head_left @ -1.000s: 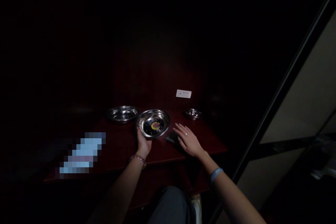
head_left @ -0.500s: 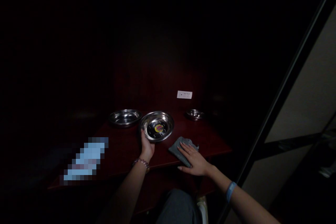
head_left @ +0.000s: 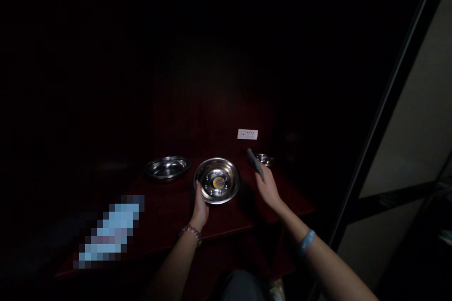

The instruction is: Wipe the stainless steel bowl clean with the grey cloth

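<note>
My left hand (head_left: 200,207) grips the left rim of a shiny steel bowl (head_left: 231,188), thumb over the edge. The bowl is tilted towards me above the table, and a round yellow label (head_left: 219,183) shows in its bottom. To the right, my right hand (head_left: 268,187) holds a folded grey cloth (head_left: 254,163) up off the table, seen nearly edge-on. Its fingers are mostly hidden behind the cloth and hand. Just behind that hand a small steel bowl (head_left: 265,160) is partly covered by it.
A wide steel dish (head_left: 168,168) rests on the dark red table (head_left: 162,211) at the left. Nearer me lies a pixelated pale blue patch (head_left: 113,230). On the back wall sits a white socket plate (head_left: 247,134). A dark-framed panel (head_left: 395,150) leans along the right.
My right hand has lifted the grey cloth off the table, up and towards the small bowl. The steel bowl in my left hand has shifted slightly right, tilted more towards me.
</note>
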Action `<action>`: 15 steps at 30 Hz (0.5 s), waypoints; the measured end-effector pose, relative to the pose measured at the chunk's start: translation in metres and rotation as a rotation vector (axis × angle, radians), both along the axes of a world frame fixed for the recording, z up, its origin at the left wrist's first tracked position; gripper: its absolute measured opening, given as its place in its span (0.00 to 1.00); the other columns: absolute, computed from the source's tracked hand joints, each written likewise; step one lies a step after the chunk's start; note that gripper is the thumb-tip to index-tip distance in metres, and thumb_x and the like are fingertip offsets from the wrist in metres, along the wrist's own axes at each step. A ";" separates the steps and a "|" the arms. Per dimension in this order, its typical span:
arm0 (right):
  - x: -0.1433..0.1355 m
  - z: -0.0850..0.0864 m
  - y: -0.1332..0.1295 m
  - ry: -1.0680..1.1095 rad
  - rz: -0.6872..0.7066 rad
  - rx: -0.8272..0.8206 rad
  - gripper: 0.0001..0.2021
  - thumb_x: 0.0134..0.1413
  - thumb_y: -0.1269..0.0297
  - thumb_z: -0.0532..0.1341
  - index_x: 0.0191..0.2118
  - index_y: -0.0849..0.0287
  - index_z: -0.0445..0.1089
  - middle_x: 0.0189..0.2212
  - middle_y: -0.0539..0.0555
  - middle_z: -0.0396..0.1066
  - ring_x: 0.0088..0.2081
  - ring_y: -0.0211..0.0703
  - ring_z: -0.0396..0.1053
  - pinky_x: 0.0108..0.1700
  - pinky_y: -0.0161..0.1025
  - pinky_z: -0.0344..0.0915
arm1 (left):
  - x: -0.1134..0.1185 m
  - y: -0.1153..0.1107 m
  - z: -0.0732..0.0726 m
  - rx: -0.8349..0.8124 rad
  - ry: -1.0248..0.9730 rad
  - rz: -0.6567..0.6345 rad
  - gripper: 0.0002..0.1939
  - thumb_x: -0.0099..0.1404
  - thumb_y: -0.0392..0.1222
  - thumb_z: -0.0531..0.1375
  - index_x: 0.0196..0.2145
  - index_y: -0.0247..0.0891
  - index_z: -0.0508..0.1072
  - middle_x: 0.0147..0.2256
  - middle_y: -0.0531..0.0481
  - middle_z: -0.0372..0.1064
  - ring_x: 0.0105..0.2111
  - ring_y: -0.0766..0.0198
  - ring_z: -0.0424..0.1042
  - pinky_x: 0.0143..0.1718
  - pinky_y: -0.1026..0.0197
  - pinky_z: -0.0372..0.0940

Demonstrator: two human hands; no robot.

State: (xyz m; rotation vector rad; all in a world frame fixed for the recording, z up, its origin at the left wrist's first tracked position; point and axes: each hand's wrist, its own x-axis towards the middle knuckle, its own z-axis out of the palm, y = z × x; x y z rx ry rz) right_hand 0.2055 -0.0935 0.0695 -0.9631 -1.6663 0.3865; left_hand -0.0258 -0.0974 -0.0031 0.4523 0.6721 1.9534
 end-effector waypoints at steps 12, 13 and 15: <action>-0.090 -0.063 0.028 -0.030 0.271 -0.228 0.31 0.63 0.45 0.53 0.67 0.51 0.54 0.67 0.56 0.54 0.67 0.50 0.53 0.67 0.52 0.51 | 0.000 -0.008 0.006 0.007 0.011 0.013 0.24 0.71 0.55 0.48 0.55 0.41 0.71 0.61 0.44 0.65 0.63 0.56 0.60 0.64 0.50 0.54; -0.097 -0.063 0.030 0.053 0.280 -0.244 0.30 0.64 0.44 0.50 0.66 0.52 0.58 0.66 0.56 0.56 0.66 0.49 0.55 0.67 0.51 0.51 | 0.000 -0.008 0.006 0.016 0.018 0.015 0.25 0.71 0.56 0.48 0.55 0.40 0.71 0.61 0.43 0.65 0.64 0.56 0.59 0.64 0.51 0.54; -0.109 -0.065 0.033 0.218 0.260 -0.253 0.29 0.66 0.44 0.44 0.62 0.55 0.64 0.63 0.57 0.62 0.64 0.47 0.59 0.66 0.48 0.53 | 0.000 -0.008 0.004 0.022 0.038 0.007 0.25 0.71 0.57 0.48 0.54 0.40 0.72 0.60 0.43 0.65 0.64 0.56 0.59 0.65 0.51 0.54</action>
